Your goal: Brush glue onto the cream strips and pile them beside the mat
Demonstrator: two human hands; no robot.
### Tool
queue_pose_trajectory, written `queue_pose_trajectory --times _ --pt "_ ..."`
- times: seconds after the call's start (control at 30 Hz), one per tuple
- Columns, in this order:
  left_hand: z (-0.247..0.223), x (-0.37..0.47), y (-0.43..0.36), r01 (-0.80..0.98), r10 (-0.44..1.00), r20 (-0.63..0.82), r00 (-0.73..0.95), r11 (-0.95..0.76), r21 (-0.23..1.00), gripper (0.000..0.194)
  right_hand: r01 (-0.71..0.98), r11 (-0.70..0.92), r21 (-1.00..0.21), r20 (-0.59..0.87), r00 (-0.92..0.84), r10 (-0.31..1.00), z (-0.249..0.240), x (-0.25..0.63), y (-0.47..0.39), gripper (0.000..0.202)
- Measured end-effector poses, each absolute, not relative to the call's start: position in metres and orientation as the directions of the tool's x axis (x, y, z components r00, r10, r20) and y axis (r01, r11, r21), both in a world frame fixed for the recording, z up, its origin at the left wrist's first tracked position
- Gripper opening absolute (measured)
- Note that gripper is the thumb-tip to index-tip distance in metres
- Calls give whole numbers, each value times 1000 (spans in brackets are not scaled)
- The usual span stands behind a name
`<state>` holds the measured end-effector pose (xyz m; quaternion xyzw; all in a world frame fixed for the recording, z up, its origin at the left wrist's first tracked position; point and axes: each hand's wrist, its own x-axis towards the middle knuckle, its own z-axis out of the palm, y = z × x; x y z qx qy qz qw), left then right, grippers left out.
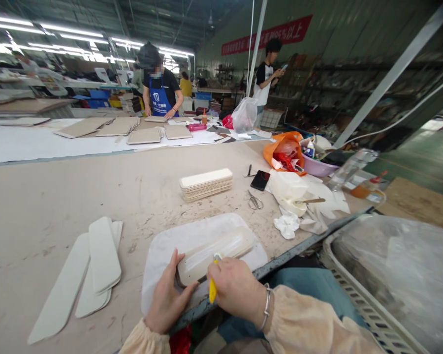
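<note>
My left hand [169,294] grips the near-left end of a long, round-cornered panel [199,263], thumb on the near edge and fingers on the far side. The panel's top has a shiny, wet look, and it lies on a white sheet [158,250] at the table's edge. Closed around a yellow-handled brush [213,285], my right hand [239,287] is over the panel's near side. The whitish tip of the brush meets the panel; its bristles are hard to make out. Beyond the sheet stands a stack of similar panels [206,184]. Loose cream panels [103,255] overlap at the left.
Scissors [255,200], a phone [260,180], a white tub with a stick [293,204] and crumpled tissue [287,225] lie to the right. An orange bag [284,151] stands behind them. A plastic-lined basket [354,280] is beside me. A co-worker [161,91] works across the table.
</note>
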<state>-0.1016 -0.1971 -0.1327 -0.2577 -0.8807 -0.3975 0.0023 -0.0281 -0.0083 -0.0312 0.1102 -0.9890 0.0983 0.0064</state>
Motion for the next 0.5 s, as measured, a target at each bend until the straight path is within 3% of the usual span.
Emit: queue_pose_trajectory --times 0.07,0.13,0.23,0.33,0.5 --pt "-132 -101 -197 443 440 210 -873 539 716 85 -216 911 -351 79 -976 -201 -29 -31 -18 11" --pt "-130 -100 -196 434 433 208 -877 527 731 84 -141 788 -599 99 -990 -101 -27 -36 -20 17" --pt "-127 -99 -196 424 442 194 -876 511 748 88 42 411 -911 -7 -996 86 -30 -48 -13 22" --pt "-125 -98 -195 423 453 186 -872 506 751 91 170 163 -972 -150 -980 131 -40 -58 -5 21" --pt "-123 -97 -195 433 450 182 -874 554 711 88 227 174 -958 -200 -967 161 -57 -60 10 18"
